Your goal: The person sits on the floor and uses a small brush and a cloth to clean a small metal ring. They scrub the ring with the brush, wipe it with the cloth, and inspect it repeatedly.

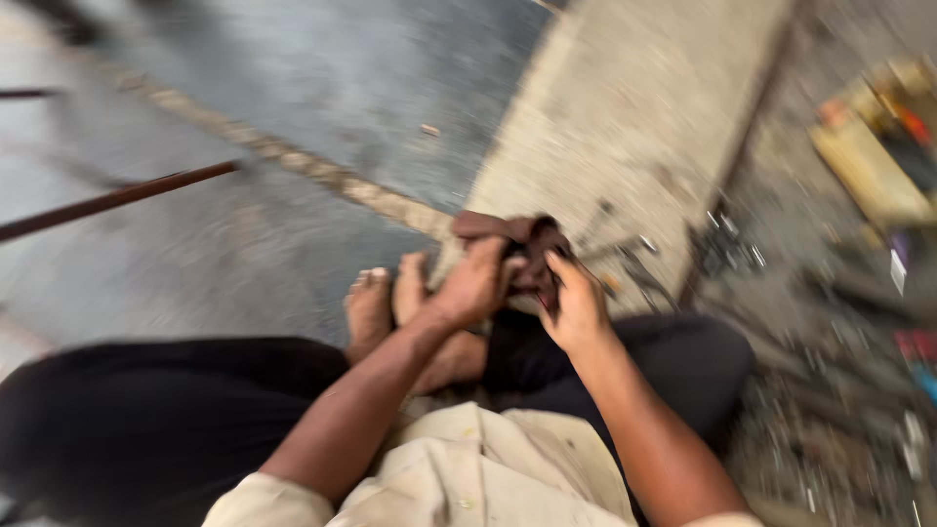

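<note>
At the centre of the frame both hands are closed on a crumpled dark brown rag (522,244) — the left hand (473,285) grips its near side from below, the right hand (578,307) pinches its right edge, just above the person's bare feet (390,303). The step in hand looks like bunching or working the cloth between the fingers, and whatever follows would need a firm two-handed hold. Blur hides the small metal parts (727,244) on the concrete slab (634,107) at upper right; a thin rod (117,200) lies at left.
</note>
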